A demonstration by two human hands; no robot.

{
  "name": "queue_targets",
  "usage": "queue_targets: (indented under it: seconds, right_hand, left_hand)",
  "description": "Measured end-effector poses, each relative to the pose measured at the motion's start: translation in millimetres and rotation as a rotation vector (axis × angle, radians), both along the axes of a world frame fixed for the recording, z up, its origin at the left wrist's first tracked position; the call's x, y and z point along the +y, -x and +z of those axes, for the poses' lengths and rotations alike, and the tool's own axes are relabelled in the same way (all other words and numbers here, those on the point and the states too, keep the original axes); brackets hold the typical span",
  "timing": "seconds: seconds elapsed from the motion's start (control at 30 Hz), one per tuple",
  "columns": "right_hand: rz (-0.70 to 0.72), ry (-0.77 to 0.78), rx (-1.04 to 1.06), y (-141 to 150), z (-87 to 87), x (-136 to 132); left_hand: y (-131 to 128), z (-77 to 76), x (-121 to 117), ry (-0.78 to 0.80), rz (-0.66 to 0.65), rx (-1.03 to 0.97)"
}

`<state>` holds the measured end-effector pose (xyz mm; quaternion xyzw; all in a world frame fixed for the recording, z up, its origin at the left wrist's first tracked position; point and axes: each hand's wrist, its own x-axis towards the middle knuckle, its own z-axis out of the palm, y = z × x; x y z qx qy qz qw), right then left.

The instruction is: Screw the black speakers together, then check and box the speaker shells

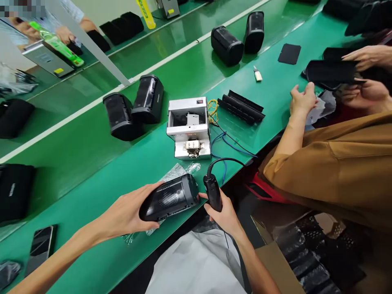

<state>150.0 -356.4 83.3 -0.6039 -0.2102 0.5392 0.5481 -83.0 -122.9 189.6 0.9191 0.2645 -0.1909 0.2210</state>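
Observation:
My left hand [128,210] is wrapped around the near end of a black speaker [171,196], which lies on its side and tilts over the green bench. A perforated patch shows on the speaker's glossy face. In my right hand [225,210] is a black corded electric screwdriver [212,192], its cable leaving the top end; the bit is hidden. An outstretched finger of that hand comes close to the speaker's far end; whether it touches, I cannot tell. Clear plastic wrap [174,172] lies behind and under the speaker.
A white screw feeder [188,128] stands behind the speaker, with blue wires [225,143] beside it. Black curved panels [241,107] and more speakers [147,98] sit farther back. A co-worker's hands [303,100] work at right. A phone [41,245] lies left; an open carton [275,261] is below right.

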Motion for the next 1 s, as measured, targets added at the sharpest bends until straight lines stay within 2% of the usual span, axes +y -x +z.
queue_targets:
  seconds: [0.17, 0.37, 0.5, 1.0]
  right_hand:
    - [0.013, -0.011, -0.011, -2.3, -3.5, 2.9]
    - [-0.001, -0.033, 0.015, -2.4, -12.0, 2.9]
    - [-0.006, -0.030, 0.022, -1.1, -15.8, 2.8]
    - [-0.030, -0.040, 0.043, 1.7, -19.4, 7.3]
  left_hand:
    - [2.1, -0.7, 3.3, 0.021, 0.004, 0.012]
    - [-17.1, 16.2, 5.6, 0.175, 0.087, 0.166]
    - [-23.5, 22.1, 6.7, 0.214, 0.092, 0.170]
    - [-12.3, 14.5, 9.0, 0.198, 0.076, 0.165]
